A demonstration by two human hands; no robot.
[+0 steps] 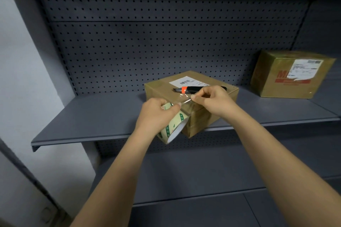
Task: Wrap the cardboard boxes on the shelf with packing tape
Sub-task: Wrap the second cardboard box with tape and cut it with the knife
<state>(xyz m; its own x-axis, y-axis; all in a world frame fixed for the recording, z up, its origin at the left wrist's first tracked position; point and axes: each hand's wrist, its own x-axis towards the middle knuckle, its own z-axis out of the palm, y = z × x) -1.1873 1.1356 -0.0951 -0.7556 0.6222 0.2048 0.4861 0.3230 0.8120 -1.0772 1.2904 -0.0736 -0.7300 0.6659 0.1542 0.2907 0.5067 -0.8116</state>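
Item: tape roll [175, 125], likely light, stiff core, my left grip [156, 112] clamped round it; free end [184, 100], filmy, probably clingy, my right grip [214, 99] pinches its edge

A dimly lit dark grey metal shelving unit [92, 114] has a perforated back panel [147, 46]; a pale wall [16, 61] lies left.

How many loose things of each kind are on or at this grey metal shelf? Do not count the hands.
Brown cardboard boxes with white labels: 2 (near one, far right one)
Roll of clear packing tape with green print: 1
Black and orange utility knife: 1
Total: 4
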